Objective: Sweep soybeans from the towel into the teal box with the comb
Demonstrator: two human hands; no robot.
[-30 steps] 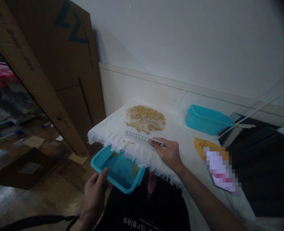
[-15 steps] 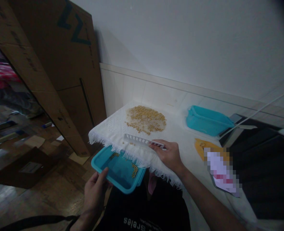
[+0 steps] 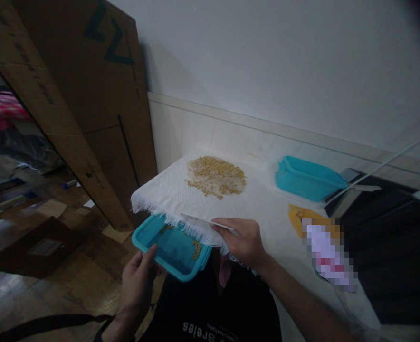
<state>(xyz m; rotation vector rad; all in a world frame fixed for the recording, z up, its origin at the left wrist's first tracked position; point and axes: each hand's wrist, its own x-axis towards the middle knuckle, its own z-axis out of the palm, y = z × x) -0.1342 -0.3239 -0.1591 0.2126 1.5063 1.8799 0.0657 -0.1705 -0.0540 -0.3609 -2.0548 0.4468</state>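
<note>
Head view: my left grip (image 3: pixel 137 280) clasps the teal tub (image 3: pixel 170 247) just under the white cloth (image 3: pixel 167 194) at its fringed edge, my right grip (image 3: pixel 243 242) pinches the white comb (image 3: pixel 210 222) there; I judge a tub kept tight beneath catches the beans (image 3: pixel 215 176) best

Black fabric top (image 3: pixel 210 304), white printed lettering (image 3: pixel 200 327) across the chest, seen upside down. Forearms bare behind left hand (image 3: pixel 137 280) and right hand (image 3: pixel 243 240). Thin black strap (image 3: pixel 46 327) at left wrist.
</note>
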